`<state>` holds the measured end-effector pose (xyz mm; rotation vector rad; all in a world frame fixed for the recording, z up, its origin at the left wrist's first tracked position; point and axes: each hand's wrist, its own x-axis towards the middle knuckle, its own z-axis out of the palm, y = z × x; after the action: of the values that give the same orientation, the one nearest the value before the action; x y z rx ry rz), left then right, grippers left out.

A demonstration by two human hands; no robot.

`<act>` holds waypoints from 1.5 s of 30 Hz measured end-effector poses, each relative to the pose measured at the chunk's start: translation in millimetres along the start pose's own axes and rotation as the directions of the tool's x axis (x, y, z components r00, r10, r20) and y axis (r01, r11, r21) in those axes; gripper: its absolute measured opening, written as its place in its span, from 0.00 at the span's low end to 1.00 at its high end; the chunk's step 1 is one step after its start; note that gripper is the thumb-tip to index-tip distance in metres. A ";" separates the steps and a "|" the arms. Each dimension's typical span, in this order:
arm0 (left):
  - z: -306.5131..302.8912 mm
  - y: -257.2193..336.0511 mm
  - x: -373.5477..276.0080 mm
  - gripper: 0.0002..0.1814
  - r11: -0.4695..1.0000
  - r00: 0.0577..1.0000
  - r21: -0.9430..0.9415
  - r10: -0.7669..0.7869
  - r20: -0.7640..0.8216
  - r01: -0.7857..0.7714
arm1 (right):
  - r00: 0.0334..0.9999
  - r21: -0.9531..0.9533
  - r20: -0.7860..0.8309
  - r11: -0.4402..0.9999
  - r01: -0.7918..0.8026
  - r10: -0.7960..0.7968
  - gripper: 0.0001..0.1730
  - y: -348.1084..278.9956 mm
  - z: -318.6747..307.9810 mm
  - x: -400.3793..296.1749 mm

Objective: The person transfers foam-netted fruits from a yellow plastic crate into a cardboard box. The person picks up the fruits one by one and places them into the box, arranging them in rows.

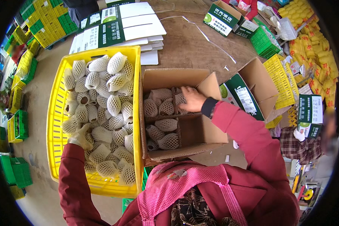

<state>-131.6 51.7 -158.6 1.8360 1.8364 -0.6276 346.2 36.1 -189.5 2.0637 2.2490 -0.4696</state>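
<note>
A yellow plastic crate (137, 84) on my left is heaped with fruit in white foam nets (101, 135). My left hand (82, 137), in a pale glove, reaches in at the crate's left side; its fingertips are partly hidden among the fruit. Beside the crate stands an unfolded cardboard box (175, 74) with cardboard dividers. Inside its far right compartment, my right hand (192, 99) has thumb and fingers around a netted fruit (180, 99). More netted fruit (166, 106) fills the far left compartment, and several lie in the near left one (168, 140). The near right compartment shows bare cardboard.
Flattened printed cartons (141, 21) are stacked behind the crate. An open green-and-white carton (247, 96) stands right of the box. Further off are another carton (222, 18), a green crate (264, 42) and yellow sacks (313, 56). A person in plaid (296, 145) holds a carton at right.
</note>
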 end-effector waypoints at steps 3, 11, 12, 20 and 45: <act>-0.9 -1.5 -2.4 0.54 1.000 1.000 0.007 -0.005 0.005 0.005 | 0.997 0.079 0.055 0.996 0.046 -0.050 0.33 7.9 -30.7 6.9; -11.9 17.3 -8.3 0.53 0.999 0.999 0.000 -0.054 -0.001 0.054 | 0.882 -0.110 0.333 0.916 0.386 -0.332 0.30 9.7 -24.0 27.5; -11.3 13.1 -6.3 0.52 0.999 0.999 -0.027 -0.038 0.004 0.038 | 0.866 -0.170 0.372 0.892 0.418 -0.335 0.31 7.5 -21.4 31.1; -2.0 -24.7 4.1 0.48 0.920 0.977 -0.330 0.210 -0.034 -0.209 | 0.861 -0.255 0.409 0.868 0.426 -0.302 0.28 10.0 9.0 55.0; -99.4 183.2 -93.2 0.36 0.201 0.509 -0.647 0.793 -0.333 -0.736 | 0.944 0.848 -0.112 0.466 0.254 -0.310 0.21 -1.0 -150.0 -67.5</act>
<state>50.8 40.1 -21.8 1.7457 0.6283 0.4147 377.0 9.4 -30.1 1.8246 2.6058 -2.0220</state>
